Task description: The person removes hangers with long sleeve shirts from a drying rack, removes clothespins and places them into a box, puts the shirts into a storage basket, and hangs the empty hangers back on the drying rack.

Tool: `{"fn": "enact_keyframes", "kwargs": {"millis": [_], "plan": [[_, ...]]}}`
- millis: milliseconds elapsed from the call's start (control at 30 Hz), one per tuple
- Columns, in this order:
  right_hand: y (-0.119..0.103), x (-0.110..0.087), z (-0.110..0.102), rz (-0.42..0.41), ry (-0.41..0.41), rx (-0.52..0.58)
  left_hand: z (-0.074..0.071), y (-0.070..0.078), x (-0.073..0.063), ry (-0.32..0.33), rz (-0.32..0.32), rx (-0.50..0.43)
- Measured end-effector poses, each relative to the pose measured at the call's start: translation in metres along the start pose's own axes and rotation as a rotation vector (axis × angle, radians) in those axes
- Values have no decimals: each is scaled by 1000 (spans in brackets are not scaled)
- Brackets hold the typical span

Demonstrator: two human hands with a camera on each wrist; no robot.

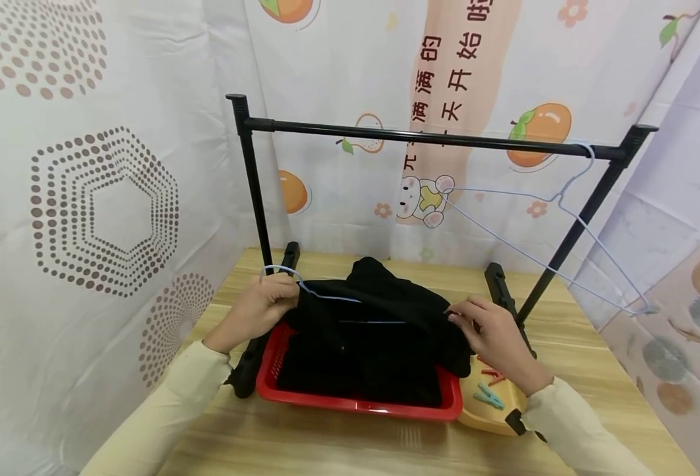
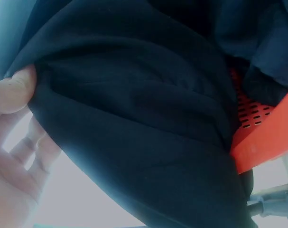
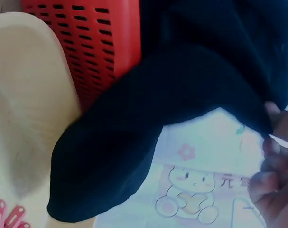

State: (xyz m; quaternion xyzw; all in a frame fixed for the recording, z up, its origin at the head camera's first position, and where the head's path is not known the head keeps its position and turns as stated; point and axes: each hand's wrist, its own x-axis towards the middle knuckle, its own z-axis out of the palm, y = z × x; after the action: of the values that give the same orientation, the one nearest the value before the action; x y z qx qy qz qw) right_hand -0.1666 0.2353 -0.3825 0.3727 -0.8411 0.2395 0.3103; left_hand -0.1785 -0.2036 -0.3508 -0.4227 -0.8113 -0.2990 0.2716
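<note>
A black garment (image 1: 379,294) is held up over the red basket (image 1: 358,404), where more black cloth lies; where one ends and the other begins cannot be told. My left hand (image 1: 266,307) pinches an edge of the garment between thumb and fingers, seen close in the left wrist view. At the other end, my right hand (image 1: 495,334) pinches the cloth (image 3: 181,90) by its edge. A light blue wire hanger (image 1: 334,298) runs among the black folds, its hook beside my left hand. Cloth hides part of the hanger. A tube-like end of the garment hangs below my right hand.
A black rail stand (image 1: 409,135) rises behind the basket, another blue hanger (image 1: 504,233) hooked at its right end. Right of the basket is a yellow tray (image 1: 483,420) with red and teal clothespins (image 1: 489,395). Printed curtains (image 1: 338,59) enclose the wooden table (image 1: 302,443).
</note>
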Motion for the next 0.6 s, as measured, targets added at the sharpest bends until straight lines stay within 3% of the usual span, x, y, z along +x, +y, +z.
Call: {"fn": "enact_keyframes", "kwargs": {"millis": [200,300,467,600], "plan": [[-22,3,-3,106,-58,108,3,0,0,4,-20,12],[-27,4,-3,101,-105,160,2,1,0,3,-38,2],[-24,2,1,88,-29,270,4,0,0,-5,-48,-3],[-19,1,4,252,-14,481,5,0,1,-2,-32,1]]}}
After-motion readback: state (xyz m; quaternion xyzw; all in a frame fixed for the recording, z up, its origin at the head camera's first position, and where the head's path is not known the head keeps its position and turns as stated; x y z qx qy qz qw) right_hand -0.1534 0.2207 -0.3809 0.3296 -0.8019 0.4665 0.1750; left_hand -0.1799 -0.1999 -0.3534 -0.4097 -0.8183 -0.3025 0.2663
